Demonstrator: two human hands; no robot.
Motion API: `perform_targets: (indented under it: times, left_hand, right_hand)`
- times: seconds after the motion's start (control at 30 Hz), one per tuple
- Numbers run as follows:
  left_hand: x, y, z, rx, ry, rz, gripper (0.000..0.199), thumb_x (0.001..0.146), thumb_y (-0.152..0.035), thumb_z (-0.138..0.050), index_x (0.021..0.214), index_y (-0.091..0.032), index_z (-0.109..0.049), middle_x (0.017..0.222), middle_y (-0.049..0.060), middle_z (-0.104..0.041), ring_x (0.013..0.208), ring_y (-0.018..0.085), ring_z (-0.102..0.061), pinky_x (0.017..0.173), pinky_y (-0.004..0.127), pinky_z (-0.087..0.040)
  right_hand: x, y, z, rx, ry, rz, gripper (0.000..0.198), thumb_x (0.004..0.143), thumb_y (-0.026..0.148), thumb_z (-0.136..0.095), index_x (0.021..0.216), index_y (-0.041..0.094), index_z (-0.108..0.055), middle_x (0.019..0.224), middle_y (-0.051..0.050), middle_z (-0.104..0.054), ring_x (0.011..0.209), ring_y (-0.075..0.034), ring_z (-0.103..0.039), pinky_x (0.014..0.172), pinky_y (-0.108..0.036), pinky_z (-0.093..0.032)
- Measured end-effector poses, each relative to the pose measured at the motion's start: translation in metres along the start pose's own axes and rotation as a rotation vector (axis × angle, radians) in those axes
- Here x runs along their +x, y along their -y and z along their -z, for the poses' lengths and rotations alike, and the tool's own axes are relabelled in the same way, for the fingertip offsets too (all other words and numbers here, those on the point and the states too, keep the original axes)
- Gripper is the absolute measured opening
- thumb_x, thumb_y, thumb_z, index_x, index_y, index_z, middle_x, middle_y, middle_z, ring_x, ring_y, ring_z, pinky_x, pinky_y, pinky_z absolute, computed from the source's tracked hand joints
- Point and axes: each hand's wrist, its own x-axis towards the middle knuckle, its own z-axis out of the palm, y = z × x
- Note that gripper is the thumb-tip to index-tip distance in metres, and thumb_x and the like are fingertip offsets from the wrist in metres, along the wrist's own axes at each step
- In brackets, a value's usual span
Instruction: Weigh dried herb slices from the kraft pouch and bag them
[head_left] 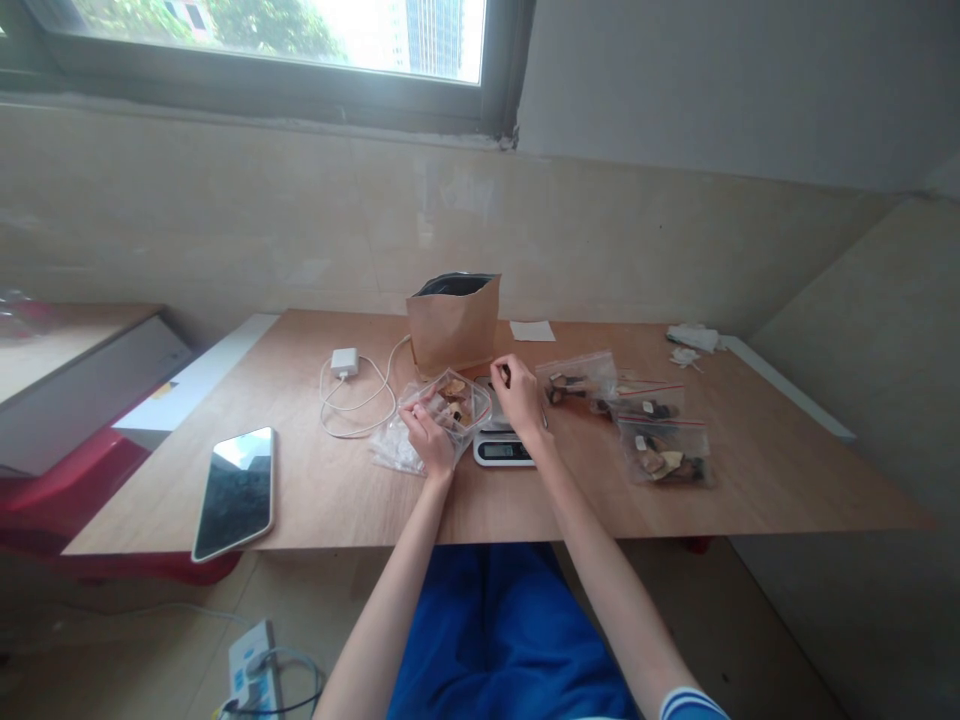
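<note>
My left hand (pixel 429 437) is closed on the edge of a clear zip bag (pixel 459 398), whose mouth gapes and which has dried brown and tan pieces inside. My right hand (pixel 516 392) is pinched over a small kitchen scale (pixel 504 450), with a small dark piece (pixel 506 375) showing at the fingers; its exact kind cannot be made out. Under the left hand lie more clear plastic bags (pixel 397 445). Just behind both hands a brown kraft pouch (pixel 454 325) stands upright with its top open.
Several filled zip bags (pixel 664 460) lie to the right of the scale. At left are a phone (pixel 236 490) near the front edge and a white charger (pixel 344 362) with a looped cable. A white paper (pixel 532 331) and crumpled plastic (pixel 694 338) lie at the back.
</note>
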Motion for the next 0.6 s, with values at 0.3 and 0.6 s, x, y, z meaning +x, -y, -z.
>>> perform_targets:
  times: [0.3, 0.6]
  left_hand:
    - [0.0, -0.004, -0.001, 0.0, -0.069, 0.024, 0.027, 0.089, -0.04, -0.029, 0.092, -0.02, -0.047, 0.092, 0.009, -0.065, 0.081, 0.019, -0.063, 0.072, 0.034, -0.048]
    - [0.002, -0.001, 0.0, 0.034, -0.091, 0.014, 0.027, 0.089, -0.039, -0.03, 0.088, -0.02, -0.048, 0.088, 0.007, -0.064, 0.079, 0.018, -0.062, 0.071, 0.032, -0.045]
  right_hand:
    - [0.005, 0.043, -0.018, 0.215, 0.195, 0.138, 0.014, 0.087, 0.032, -0.046, 0.092, 0.02, -0.052, 0.086, -0.002, -0.056, 0.073, -0.014, -0.054, 0.069, -0.024, -0.041]
    - [0.005, 0.048, -0.038, 0.241, 0.193, 0.2, 0.018, 0.09, 0.034, -0.041, 0.09, 0.019, -0.052, 0.087, -0.003, -0.051, 0.082, -0.016, -0.05, 0.081, -0.029, -0.04]
